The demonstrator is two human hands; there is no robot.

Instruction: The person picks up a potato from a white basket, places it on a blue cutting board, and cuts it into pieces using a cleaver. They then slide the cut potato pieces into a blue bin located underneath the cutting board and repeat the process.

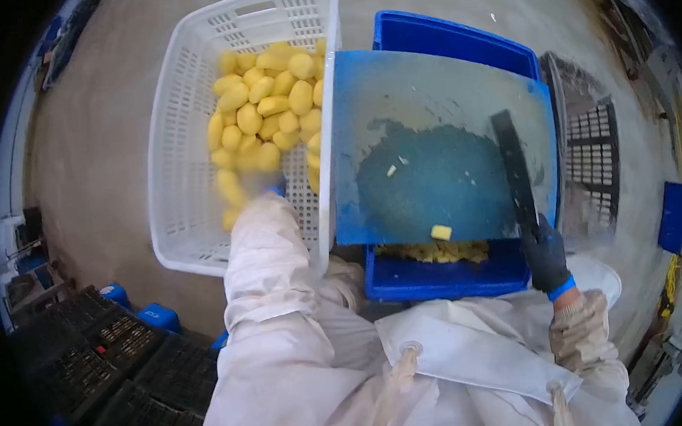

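Peeled yellow potatoes [249, 119] are heaped in a white perforated plastic crate [186, 105] on the left. My left hand [272, 184] reaches down into this crate beside the potatoes, wearing a dark glove with a blue cuff. Its fingers are blurred and mostly hidden. My right hand, in a dark glove [545, 257], is wrapped around the handle of a knife [515, 167], whose broad dark blade rests along the right side of a blue cutting board [434, 74]. One potato piece [440, 232] sits at the board's near edge, with small scraps [391, 171] farther up.
Under the board is a blue bin [447, 283] with cut potato [429, 253] showing inside; its far end [455, 34] sticks out behind. Right of the board stands a dark slatted crate [591, 155]. Black crates [108, 368] are stacked at lower left.
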